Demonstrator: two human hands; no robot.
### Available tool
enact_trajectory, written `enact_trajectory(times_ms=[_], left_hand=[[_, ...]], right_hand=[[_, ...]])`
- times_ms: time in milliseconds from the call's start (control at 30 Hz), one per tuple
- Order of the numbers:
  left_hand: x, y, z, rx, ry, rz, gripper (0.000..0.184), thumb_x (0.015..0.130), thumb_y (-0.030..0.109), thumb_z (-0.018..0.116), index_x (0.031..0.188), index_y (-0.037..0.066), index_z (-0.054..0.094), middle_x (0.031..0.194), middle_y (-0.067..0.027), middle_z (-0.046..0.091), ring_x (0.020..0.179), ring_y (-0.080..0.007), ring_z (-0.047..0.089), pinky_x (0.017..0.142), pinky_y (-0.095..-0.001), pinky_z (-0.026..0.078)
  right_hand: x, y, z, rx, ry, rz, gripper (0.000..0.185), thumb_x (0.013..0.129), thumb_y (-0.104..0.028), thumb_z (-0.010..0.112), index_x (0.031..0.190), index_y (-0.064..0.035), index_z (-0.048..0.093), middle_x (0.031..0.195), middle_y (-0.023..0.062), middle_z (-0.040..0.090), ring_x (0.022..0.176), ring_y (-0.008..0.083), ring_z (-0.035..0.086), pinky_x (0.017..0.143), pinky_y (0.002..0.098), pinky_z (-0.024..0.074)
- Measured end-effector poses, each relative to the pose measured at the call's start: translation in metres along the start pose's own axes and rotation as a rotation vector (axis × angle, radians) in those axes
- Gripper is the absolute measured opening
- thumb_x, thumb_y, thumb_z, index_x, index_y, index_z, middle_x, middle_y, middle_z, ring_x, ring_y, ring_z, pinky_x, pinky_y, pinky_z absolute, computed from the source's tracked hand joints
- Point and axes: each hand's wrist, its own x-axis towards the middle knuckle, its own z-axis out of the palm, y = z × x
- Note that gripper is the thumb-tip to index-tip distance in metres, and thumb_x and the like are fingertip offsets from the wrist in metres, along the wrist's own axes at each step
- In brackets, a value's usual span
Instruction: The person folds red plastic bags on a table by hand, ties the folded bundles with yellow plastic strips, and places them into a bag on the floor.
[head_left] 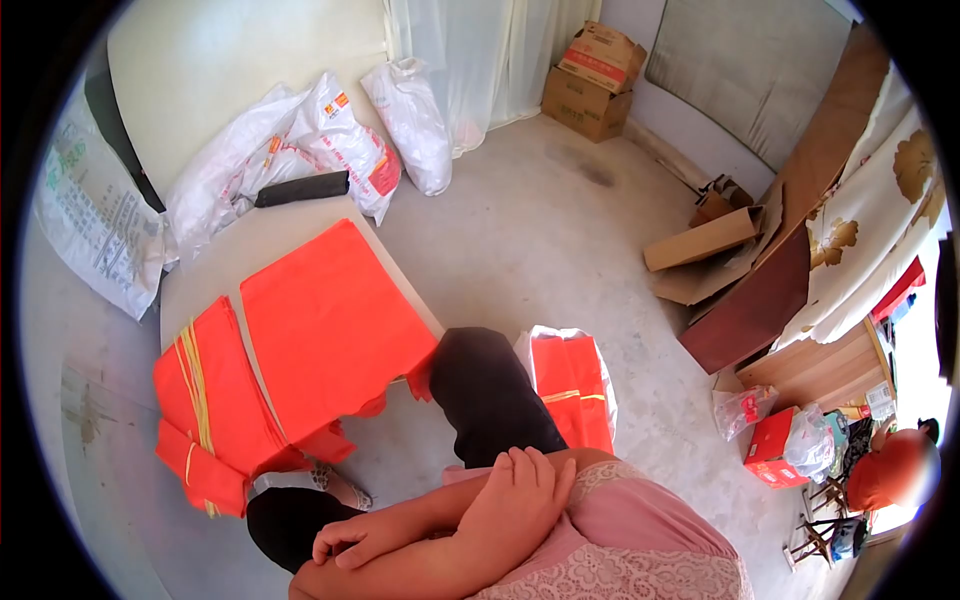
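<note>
My arms are folded across my lap. My left hand (pixel 520 492) lies flat on my right arm with its fingers stretched out, holding nothing. Over my left forearm rests my right hand (pixel 352 540), its fingers loosely bent and apart, also without any object. In front of my knees is a low table (pixel 205 270) with a stack of red fabric sheets (pixel 335 305) on it. Beside that stack, red bundles (pixel 225 375) are tied with yellow bands (pixel 195 390). A white bag of red bundles (pixel 565 375) stands on the floor by my right knee.
A dark roll (pixel 302 190) lies at the table's far edge. White sacks (pixel 335 130) lean behind it. Cardboard boxes (pixel 590 100) stand by the far wall; flattened cardboard (pixel 705 250) lies to the right. A person in red (pixel 880 480) is at the far right, near a red box (pixel 772 450).
</note>
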Motion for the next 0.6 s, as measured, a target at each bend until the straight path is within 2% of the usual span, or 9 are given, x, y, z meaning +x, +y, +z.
enact_trajectory(times_ms=[67,167,300,467,567,600], left_hand=[[-0.003,0.005,-0.011,-0.022,-0.247,0.020,0.044,0.099,0.023,0.054,0.141,0.009,0.062,0.119,-0.0219,0.068,0.105,-0.0338,0.065,0.095,-0.0432,0.053],[0.002,-0.002,-0.024,0.011,-0.320,0.049,0.043,0.100,0.023,0.055,0.140,0.010,0.062,0.118,-0.0216,0.068,0.105,-0.0335,0.066,0.094,-0.0426,0.054],[-0.008,0.004,-0.001,-0.035,-0.118,-0.041,0.043,0.099,0.024,0.055,0.139,0.010,0.063,0.118,-0.0217,0.068,0.105,-0.0337,0.067,0.094,-0.0428,0.054],[-0.009,0.001,-0.003,-0.038,-0.108,0.012,0.042,0.099,0.024,0.055,0.138,0.010,0.062,0.118,-0.0216,0.068,0.106,-0.0346,0.067,0.096,-0.0433,0.054],[0.001,-0.001,-0.021,-0.002,-0.284,0.034,0.045,0.100,0.024,0.054,0.142,0.010,0.061,0.119,-0.0214,0.068,0.107,-0.0349,0.066,0.097,-0.0436,0.053],[0.000,-0.001,-0.020,0.001,-0.283,0.031,0.045,0.100,0.023,0.054,0.142,0.010,0.061,0.119,-0.0215,0.067,0.108,-0.0349,0.066,0.098,-0.0437,0.053]], right_hand=[[-0.006,-0.004,-0.001,-0.002,0.001,0.011,0.050,0.082,-0.046,0.080,0.085,-0.0003,0.060,0.084,0.0082,0.063,0.083,0.0176,0.061,0.074,0.0300,0.0494],[0.003,-0.002,0.001,0.010,-0.005,0.001,0.050,0.082,-0.046,0.080,0.085,-0.0004,0.060,0.084,0.0080,0.063,0.083,0.0175,0.061,0.074,0.0301,0.0492],[0.019,0.002,0.002,0.018,-0.010,-0.022,0.049,0.082,-0.045,0.080,0.084,-0.0006,0.059,0.083,0.0078,0.062,0.082,0.0173,0.060,0.074,0.0301,0.0488],[0.009,-0.004,0.000,0.005,-0.018,-0.012,0.049,0.082,-0.045,0.080,0.084,-0.0008,0.059,0.083,0.0075,0.061,0.082,0.0170,0.060,0.074,0.0301,0.0485],[0.000,-0.008,-0.001,0.006,-0.018,-0.001,0.048,0.083,-0.045,0.080,0.084,-0.0010,0.059,0.083,0.0073,0.061,0.081,0.0169,0.059,0.073,0.0302,0.0482],[0.004,-0.007,0.000,0.010,-0.026,-0.009,0.048,0.083,-0.044,0.080,0.083,-0.0010,0.059,0.083,0.0072,0.061,0.081,0.0168,0.059,0.073,0.0302,0.0482]])
